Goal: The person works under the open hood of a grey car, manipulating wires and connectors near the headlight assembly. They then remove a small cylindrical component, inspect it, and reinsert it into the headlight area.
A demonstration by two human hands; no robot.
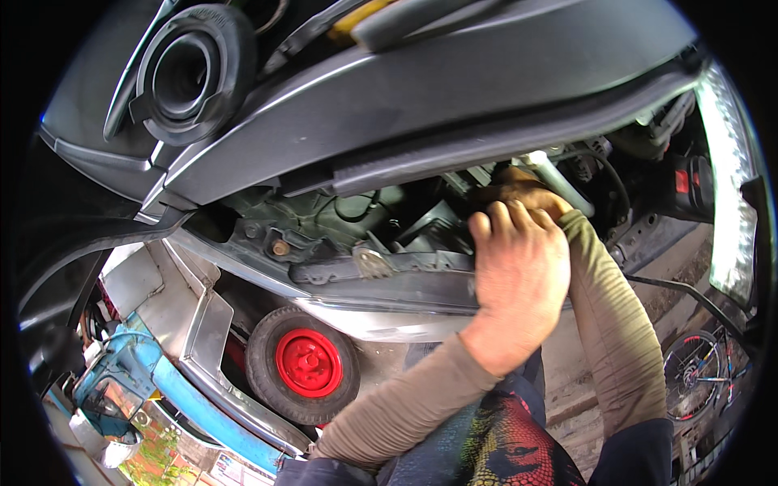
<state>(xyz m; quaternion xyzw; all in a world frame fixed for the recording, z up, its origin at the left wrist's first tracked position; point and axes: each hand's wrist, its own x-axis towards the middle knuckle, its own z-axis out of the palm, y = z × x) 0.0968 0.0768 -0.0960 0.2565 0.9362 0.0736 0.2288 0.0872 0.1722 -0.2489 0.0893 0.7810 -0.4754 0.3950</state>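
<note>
Both arms, in tan sleeves, reach into the engine bay of a vehicle. My left hand (521,279) is closed, its back toward me and its fingers curled over at the dark housing's edge, right beside my right hand. Whatever those fingers hold is hidden. Deeper in, my right hand (527,193) sits past the left fingertips, partly in shadow, with its own fingers out of sight. A pale metal tube (565,185) runs close by its far side. Left of the hands lies a black plastic housing (433,228).
A long grey panel (421,97) with a dark rubber seal spans above the hands. The front body edge (381,301) lies below them. A lit headlamp-like strip (729,186) stands at right. Beyond are a red-rimmed wheel (308,362), a blue vehicle part (190,397) and a bicycle wheel (690,374).
</note>
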